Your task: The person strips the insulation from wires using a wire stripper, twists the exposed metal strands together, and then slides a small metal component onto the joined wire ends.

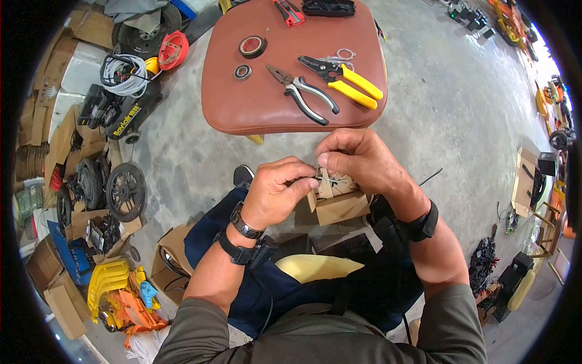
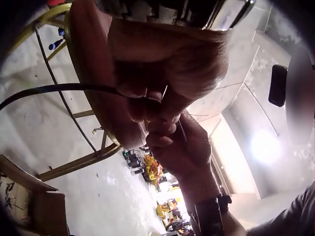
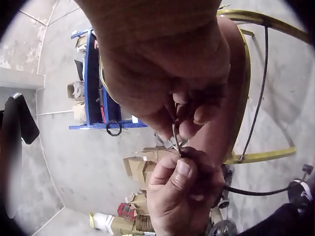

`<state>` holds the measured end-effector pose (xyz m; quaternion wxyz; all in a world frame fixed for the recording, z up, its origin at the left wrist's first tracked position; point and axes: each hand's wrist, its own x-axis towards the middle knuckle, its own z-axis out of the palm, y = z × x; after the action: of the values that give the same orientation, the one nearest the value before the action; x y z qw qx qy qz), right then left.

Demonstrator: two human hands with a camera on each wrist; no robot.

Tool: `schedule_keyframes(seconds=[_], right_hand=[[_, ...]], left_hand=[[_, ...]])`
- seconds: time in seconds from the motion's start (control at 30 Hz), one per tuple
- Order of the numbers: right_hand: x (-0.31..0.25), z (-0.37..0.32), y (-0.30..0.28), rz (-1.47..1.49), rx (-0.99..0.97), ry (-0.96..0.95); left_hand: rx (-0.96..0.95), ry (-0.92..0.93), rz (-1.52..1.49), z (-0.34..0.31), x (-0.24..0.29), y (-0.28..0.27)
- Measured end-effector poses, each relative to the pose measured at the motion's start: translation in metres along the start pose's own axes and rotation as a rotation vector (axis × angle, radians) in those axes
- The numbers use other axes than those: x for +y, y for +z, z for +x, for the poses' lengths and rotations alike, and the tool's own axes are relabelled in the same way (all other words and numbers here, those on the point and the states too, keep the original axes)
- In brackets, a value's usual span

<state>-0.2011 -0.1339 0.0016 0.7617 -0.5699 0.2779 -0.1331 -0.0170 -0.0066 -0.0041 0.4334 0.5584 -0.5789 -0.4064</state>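
Between thumb and fingers, the left hand (image 1: 280,189) pinches the end of a black cable (image 2: 74,87), which trails away from the hand in the left wrist view. Thin wire ends (image 3: 175,135) stick out from its fingertips. The right hand (image 1: 364,159) pinches one of these strands, its fingertips just above those of the left hand (image 3: 179,191). Below both hands in the head view is a small open cardboard box (image 1: 342,208) with thin bits of wire in it.
A red-brown padded stool (image 1: 291,112) ahead bears pliers (image 1: 303,94), yellow-handled wire strippers (image 1: 348,82), tape (image 1: 252,47), a small ring and a red cutter (image 1: 291,13). Boxes, wheels (image 1: 126,192) and parts lie at the left; more parts lie at the right.
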Motion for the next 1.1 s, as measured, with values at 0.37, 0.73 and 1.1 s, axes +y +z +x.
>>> schedule_keyframes(seconds=[0.37,0.73,1.1], right_hand=[[-0.003,0.0,-0.003,0.021,-0.005,-0.01],[-0.002,0.001,0.0,0.077,0.028,-0.047],[-0.002,0.002,0.002,0.003,0.071,-0.079]], left_hand=[[0.012,-0.004,-0.064,0.0,-0.001,-0.002],[0.056,-0.125,-0.3,-0.006,-0.009,-0.003],[0.111,-0.184,-0.361,-0.004,-0.007,-0.001]])
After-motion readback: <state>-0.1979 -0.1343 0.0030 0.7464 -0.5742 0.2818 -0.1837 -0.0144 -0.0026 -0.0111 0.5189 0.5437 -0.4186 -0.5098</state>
